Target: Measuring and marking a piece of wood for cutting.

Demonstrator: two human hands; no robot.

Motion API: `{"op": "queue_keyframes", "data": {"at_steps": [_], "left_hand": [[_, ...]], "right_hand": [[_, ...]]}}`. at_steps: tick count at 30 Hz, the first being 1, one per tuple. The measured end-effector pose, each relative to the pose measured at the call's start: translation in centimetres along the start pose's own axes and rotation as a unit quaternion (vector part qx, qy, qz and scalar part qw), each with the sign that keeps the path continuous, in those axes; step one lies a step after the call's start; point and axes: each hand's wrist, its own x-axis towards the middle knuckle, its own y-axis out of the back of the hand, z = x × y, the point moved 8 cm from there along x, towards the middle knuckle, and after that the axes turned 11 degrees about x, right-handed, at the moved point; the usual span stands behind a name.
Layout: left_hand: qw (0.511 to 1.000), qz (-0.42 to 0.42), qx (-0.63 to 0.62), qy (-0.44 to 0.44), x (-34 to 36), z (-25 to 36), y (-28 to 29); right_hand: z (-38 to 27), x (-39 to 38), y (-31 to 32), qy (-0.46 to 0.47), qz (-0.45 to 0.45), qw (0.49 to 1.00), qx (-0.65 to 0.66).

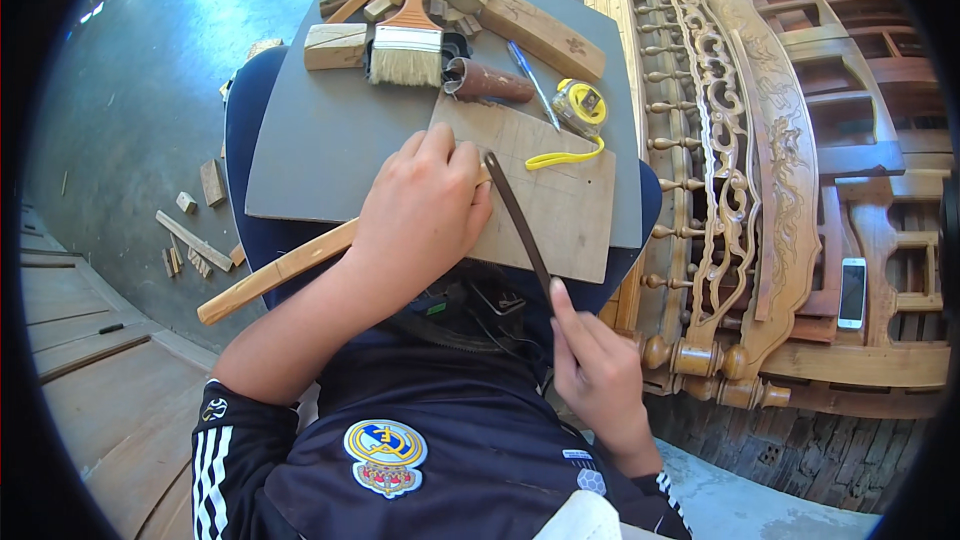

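Observation:
My left hand (425, 195) is closed round a pale wooden stick (280, 272), which slants from the lower left up to the right. Its far tip pokes out just past my fingers. In my right hand (597, 370) is a long, narrow dark file (522, 220), with my index finger laid along it. The file's upper end meets the stick's tip, beside my left knuckles. Under both lies a thin wooden board (560, 225) with faint pencil lines, resting on a grey board (320, 160) across my lap.
On the grey board are a wide paintbrush (408, 40), a brown sandpaper roll (490, 80), a blue pen (533, 80), a yellow tape measure (580, 105) and several wood blocks (540, 30). Carved wooden furniture parts (780, 140) and a phone (852, 292) are at right. Offcuts (195, 240) litter the floor.

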Motion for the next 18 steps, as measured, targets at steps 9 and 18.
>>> {"op": "queue_keyframes", "data": {"at_steps": [9, 18], "left_hand": [[1.0, -0.004, -0.007, 0.011, 0.1, -0.1, 0.3], [1.0, 0.007, -0.011, -0.002, 0.0, 0.0, 0.1]], "right_hand": [[1.3, 3.6, -1.6, 0.024, 0.021, 0.999, -0.007], [0.4, 2.1, -1.0, 0.003, 0.033, 0.999, 0.004]]}}
